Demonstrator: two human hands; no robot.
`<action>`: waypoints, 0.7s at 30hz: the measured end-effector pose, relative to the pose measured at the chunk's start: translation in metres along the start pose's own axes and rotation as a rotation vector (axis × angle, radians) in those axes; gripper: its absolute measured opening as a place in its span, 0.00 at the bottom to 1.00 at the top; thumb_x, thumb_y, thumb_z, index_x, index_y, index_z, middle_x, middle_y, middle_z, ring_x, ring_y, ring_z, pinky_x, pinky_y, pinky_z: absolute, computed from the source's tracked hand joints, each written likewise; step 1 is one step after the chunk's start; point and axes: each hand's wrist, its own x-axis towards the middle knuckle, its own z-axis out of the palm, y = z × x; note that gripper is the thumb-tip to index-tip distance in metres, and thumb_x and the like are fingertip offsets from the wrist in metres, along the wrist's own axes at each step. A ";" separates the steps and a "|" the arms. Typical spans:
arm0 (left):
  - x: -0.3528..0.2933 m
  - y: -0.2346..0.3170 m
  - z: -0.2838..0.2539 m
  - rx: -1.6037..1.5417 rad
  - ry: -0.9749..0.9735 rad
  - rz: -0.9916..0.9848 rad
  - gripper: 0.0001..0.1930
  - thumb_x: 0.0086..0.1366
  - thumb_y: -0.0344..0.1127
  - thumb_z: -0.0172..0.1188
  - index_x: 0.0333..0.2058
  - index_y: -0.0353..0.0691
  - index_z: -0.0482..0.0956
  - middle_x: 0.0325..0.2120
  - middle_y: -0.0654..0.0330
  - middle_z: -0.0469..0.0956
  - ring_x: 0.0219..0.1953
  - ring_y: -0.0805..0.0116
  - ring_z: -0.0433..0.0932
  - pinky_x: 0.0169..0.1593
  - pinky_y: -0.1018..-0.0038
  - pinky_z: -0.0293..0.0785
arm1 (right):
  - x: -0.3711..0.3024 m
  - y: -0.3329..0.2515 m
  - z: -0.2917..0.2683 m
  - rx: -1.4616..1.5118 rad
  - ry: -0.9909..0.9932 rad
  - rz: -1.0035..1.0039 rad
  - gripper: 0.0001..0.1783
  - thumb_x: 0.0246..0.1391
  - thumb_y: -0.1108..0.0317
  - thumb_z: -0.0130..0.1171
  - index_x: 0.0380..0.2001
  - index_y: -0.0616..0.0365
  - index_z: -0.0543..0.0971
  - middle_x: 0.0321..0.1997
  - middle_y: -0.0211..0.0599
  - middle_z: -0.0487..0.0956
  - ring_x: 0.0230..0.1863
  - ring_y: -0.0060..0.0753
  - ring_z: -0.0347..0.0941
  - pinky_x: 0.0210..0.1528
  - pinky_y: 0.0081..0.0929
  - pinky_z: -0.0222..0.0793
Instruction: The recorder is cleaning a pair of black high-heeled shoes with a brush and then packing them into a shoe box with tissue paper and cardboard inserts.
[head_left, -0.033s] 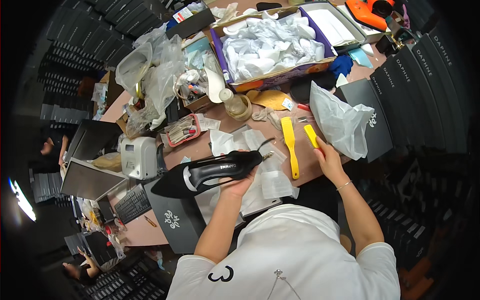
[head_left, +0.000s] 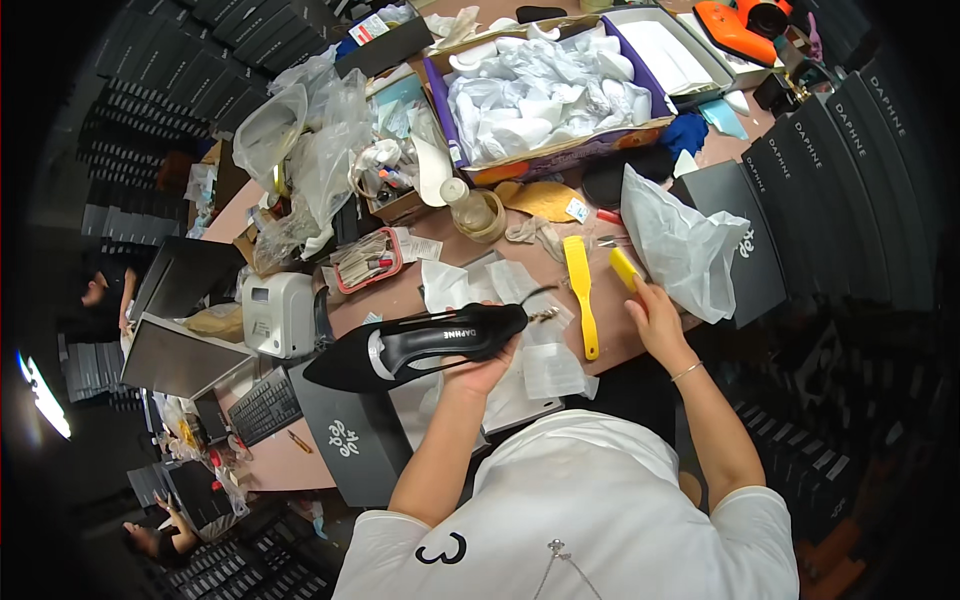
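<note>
A black pointed shoe [head_left: 345, 358] with a thin strap and a small buckle lies across my left hand [head_left: 478, 372], whose fingers close around it from below near the heel end. The toe points left, and the pale insole lining shows inside. My right hand [head_left: 660, 322] grips a small yellow brush [head_left: 622, 265] at the right; most of its handle is hidden by my fingers. Just left of that hand, a long yellow shoehorn-like brush [head_left: 580, 295] rests on the table. White tissue paper [head_left: 550, 370] lies under and beside the shoe.
A purple carton [head_left: 665, 105] full of white stuffing stands at the back. Crumpled white paper [head_left: 690, 240] leans by dark shoeboxes [head_left: 765, 200] at the right. A glass jar [head_left: 478, 212], a red-rimmed basket [head_left: 398, 262], a label printer [head_left: 278, 315] and a keyboard [head_left: 264, 407] sit around. Two people are at far left.
The small yellow brush has turned in my right hand, so its bristles no longer show. The shoe in my left hand has barely shifted.
</note>
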 end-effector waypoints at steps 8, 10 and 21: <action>-0.004 -0.015 -0.012 -0.058 0.053 -0.147 0.16 0.60 0.44 0.55 0.37 0.38 0.79 0.38 0.52 0.79 0.45 0.49 0.78 0.49 0.51 0.77 | -0.024 -0.091 0.009 1.137 -0.966 0.458 0.24 0.63 0.53 0.51 0.53 0.59 0.72 0.47 0.33 0.77 0.49 0.27 0.72 0.47 0.28 0.70; -0.006 -0.020 -0.013 -0.044 0.063 -0.169 0.14 0.60 0.42 0.53 0.38 0.37 0.79 0.39 0.52 0.79 0.45 0.49 0.78 0.48 0.53 0.79 | -0.022 -0.101 0.030 1.603 -0.744 0.536 0.25 0.62 0.53 0.52 0.57 0.56 0.68 0.52 0.33 0.73 0.54 0.27 0.68 0.52 0.32 0.67; -0.031 -0.014 -0.021 -0.051 0.010 -0.167 0.18 0.61 0.45 0.54 0.40 0.36 0.78 0.40 0.51 0.79 0.46 0.48 0.77 0.48 0.53 0.78 | -0.021 -0.111 0.010 0.963 -0.710 0.141 0.36 0.53 0.54 0.64 0.58 0.63 0.65 0.58 0.38 0.67 0.64 0.32 0.59 0.62 0.34 0.57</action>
